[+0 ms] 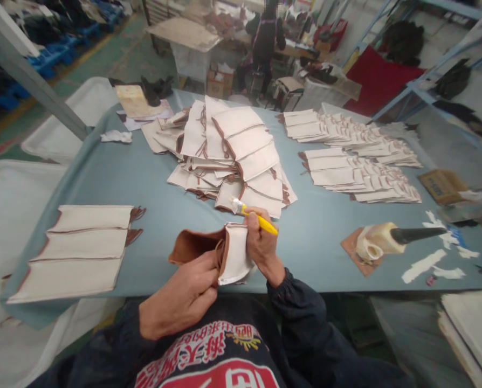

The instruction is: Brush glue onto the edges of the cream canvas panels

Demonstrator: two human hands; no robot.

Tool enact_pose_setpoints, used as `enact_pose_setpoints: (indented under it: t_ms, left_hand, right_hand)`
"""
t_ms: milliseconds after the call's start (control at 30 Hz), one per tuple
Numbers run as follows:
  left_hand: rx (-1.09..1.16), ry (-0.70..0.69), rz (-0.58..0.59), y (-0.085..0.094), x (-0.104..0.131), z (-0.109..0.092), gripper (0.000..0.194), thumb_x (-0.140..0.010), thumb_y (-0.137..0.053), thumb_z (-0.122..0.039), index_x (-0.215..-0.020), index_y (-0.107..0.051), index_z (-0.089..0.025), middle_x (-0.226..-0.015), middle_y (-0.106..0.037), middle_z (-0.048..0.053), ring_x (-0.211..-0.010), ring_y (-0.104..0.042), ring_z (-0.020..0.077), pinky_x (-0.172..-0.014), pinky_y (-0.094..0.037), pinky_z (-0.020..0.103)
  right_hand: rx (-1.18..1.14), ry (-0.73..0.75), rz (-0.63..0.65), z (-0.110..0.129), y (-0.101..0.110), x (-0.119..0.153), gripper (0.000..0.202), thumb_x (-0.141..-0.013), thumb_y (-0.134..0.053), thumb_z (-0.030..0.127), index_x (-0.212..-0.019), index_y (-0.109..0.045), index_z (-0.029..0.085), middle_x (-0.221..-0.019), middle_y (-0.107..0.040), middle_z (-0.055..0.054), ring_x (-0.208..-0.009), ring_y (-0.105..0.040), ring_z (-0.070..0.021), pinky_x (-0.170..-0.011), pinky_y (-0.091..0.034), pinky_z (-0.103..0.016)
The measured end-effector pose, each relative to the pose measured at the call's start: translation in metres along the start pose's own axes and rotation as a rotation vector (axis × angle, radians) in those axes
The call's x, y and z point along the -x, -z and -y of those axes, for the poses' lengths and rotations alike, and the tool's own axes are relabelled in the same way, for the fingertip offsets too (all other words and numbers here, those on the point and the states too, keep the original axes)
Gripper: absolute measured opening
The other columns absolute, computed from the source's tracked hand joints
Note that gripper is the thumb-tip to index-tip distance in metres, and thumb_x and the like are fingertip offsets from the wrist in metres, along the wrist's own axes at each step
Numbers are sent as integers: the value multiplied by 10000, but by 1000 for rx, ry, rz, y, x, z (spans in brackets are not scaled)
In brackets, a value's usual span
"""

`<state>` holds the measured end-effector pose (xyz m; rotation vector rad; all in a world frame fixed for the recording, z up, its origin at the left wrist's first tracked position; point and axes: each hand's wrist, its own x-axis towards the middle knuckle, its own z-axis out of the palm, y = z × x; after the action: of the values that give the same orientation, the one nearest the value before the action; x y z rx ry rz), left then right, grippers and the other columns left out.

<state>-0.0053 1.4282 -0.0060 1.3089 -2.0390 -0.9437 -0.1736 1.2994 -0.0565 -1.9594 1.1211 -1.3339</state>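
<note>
In the middle, close to my body, is a white sewn piece (235, 256) with a brown suede-like lining (194, 245) and thin brown laces, looking like a boot upper. My left hand (184, 293) is closed on it near the laces, fingertips at the lining's edge. A brush with a yellow handle (266, 223) and whitened bristles sits in my right hand (262, 245), bristles pointing up and left. That hand's fingers are closed around the handle, beside the white piece's right edge; whether they also touch the piece is unclear.
A heap of similar white pieces (251, 145) lies beyond my hands. Overlapping rows (358, 175) are at right, and three laid pieces (83, 248) at left. A stained white bottle (382, 240) with a dark nozzle rests on a brown board. A person (265, 37) stands far back.
</note>
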Motion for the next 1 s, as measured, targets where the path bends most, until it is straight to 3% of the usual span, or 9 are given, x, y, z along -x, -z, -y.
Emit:
enact_pose_setpoints:
  t_ms: [100, 167, 267, 333, 433, 633, 767, 900, 1000]
  left_hand:
    - [132, 292, 121, 9, 14, 9, 306, -969, -445, -243, -880, -729, -173, -849, -758, 55, -819, -710, 210, -785, -593, 311]
    - [156, 406, 167, 19, 24, 19, 358, -1008, -462, -377, -993, -763, -183, -949, -800, 59, -869, -740, 228, -810, -593, 324]
    - [23, 489, -11, 34, 29, 26, 470, -959, -558, -562, -1196, -751, -205, -1186, -793, 101, -1060, -741, 306, -920, -587, 406]
    - [-77, 465, -173, 40, 22, 21, 543, -916, -610, -609, -1271, -721, -213, -1271, -764, 114, -1137, -720, 331, -985, -570, 449]
    - [-74, 318, -274, 41, -1, 5, 477, -943, -616, -518, -1311, -679, -222, -1299, -752, 92, -1173, -706, 280, -1049, -541, 423]
    - [-5, 251, -405, 22, -41, -17, 157, -935, -590, -314, -961, -689, -195, -887, -750, 12, -818, -690, 181, -799, -538, 300]
    - [183, 280, -315, 14, -47, -23, 251, -929, -534, -334, -757, -630, -179, -712, -631, -4, -669, -569, 153, -622, -452, 263]
    - [393, 267, -165, 20, -50, -29, 278, -938, -498, -359, -825, -650, -156, -820, -673, 29, -749, -583, 170, -669, -458, 268]
    - [478, 308, -129, 27, -51, -32, 298, -929, -525, -416, -825, -632, -158, -771, -637, 9, -701, -545, 157, -635, -431, 257]
  right_hand:
    - [25, 39, -83, 4, 10, 0, 253, -1047, -450, 315, -1051, -668, 188, -744, -671, -9, -660, -643, -157, -667, -522, -298]
    - [40, 98, -90, 10, 16, -2, 243, -1045, -453, 310, -1050, -666, 193, -751, -678, -10, -648, -646, -152, -649, -531, -292]
    - [63, 141, -83, 18, 21, -4, 244, -1043, -457, 320, -1048, -669, 199, -784, -701, -22, -658, -665, -151, -642, -554, -292]
    - [71, 147, -92, 23, 23, -3, 242, -1043, -459, 320, -1041, -670, 201, -777, -703, -21, -642, -663, -148, -633, -559, -289]
    - [63, 147, -104, 28, 26, -2, 226, -1042, -462, 299, -1042, -666, 202, -753, -696, -7, -614, -649, -137, -609, -553, -274]
    - [85, 155, -143, 33, 36, -1, 217, -1040, -461, 289, -1056, -661, 205, -756, -691, -4, -647, -665, -138, -643, -562, -276]
    - [69, 146, -168, 33, 36, 2, 219, -1037, -451, 280, -1068, -656, 208, -748, -696, 0, -651, -679, -141, -646, -568, -280]
    - [20, 106, -152, 32, 42, 5, 217, -1029, -466, 292, -1041, -664, 204, -744, -704, -7, -675, -693, -154, -666, -571, -301]
    - [-62, 77, -229, 42, 63, 7, 215, -1031, -474, 331, -1000, -660, 228, -670, -652, 25, -583, -639, -148, -586, -536, -296]
